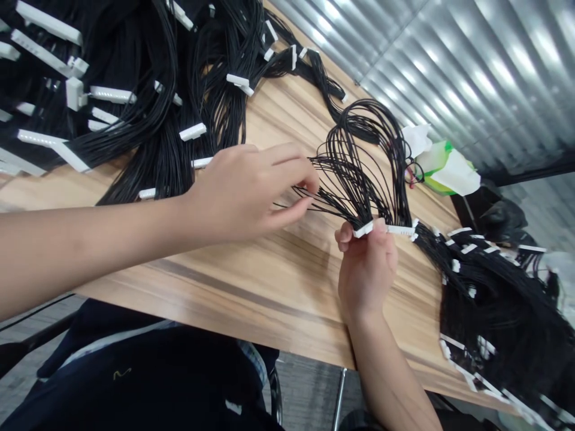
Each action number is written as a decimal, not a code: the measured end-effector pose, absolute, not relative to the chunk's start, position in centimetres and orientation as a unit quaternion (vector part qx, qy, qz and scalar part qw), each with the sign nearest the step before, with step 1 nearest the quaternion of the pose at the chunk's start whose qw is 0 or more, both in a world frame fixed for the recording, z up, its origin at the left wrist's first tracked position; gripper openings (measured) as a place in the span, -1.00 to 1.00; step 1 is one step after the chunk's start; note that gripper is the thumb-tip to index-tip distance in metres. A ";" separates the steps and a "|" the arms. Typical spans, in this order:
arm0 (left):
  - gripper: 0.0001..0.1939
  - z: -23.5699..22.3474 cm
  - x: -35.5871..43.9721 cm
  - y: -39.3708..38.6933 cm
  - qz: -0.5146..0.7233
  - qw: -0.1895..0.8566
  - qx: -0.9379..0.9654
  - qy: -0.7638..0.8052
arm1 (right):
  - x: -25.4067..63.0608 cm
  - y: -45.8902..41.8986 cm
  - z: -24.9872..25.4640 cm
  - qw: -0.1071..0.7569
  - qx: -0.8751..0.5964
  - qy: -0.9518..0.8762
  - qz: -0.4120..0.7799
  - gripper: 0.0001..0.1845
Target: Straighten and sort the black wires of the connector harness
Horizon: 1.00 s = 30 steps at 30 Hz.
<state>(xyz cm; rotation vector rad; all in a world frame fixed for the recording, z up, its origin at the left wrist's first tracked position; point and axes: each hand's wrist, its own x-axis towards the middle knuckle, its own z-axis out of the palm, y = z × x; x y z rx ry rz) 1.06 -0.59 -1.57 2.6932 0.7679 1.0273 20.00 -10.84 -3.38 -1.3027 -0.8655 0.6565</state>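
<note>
Fingers [291, 170] over woodgrain table [251, 299] (corrugated wall [471, 78] beyond)

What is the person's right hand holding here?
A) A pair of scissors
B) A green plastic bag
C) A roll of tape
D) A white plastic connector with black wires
D. The right hand pinches a white plastic connector between thumb and fingers, with black wires looping up from it.

A black-wire harness [348, 179] fans upward in loose, separated loops from its white multi-pin connectors [363, 229], which sit raised above the counter surface.
</note>
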 end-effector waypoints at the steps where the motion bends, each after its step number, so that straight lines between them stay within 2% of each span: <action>1: -0.80 -1.7 1.1 -0.3 0.325 0.093 0.900 0.274 | 19.9 -11.0 -3.4 0.658 -0.581 -0.388 0.280 -0.62; 5: -0.79 -1.9 1.0 0.8 0.296 0.118 0.901 0.293 | 19.4 -11.3 -3.5 0.632 -0.598 -0.418 0.261 -0.60; 10: -0.72 -1.4 0.9 0.9 0.358 0.136 0.887 0.258 | 19.3 -11.4 -3.3 0.627 -0.584 -0.431 0.284 -0.60; 13: -0.74 -1.3 0.9 0.3 0.402 0.088 0.887 0.209 | 19.1 -11.4 -3.1 0.642 -0.562 -0.429 0.297 -0.61; 19: -0.91 -1.7 0.9 -0.5 0.461 0.015 0.885 0.065 | 19.0 -11.6 -3.2 0.652 -0.551 -0.414 0.318 -0.63; 26: -0.88 -0.9 0.8 0.0 0.430 -0.016 0.890 0.148 | 18.3 -12.0 -3.5 0.656 -0.542 -0.421 0.315 -0.66; 30: -0.68 -0.9 0.9 0.1 0.456 -0.099 0.882 0.067 | 18.1 -12.3 -3.9 0.640 -0.558 -0.434 0.302 -0.64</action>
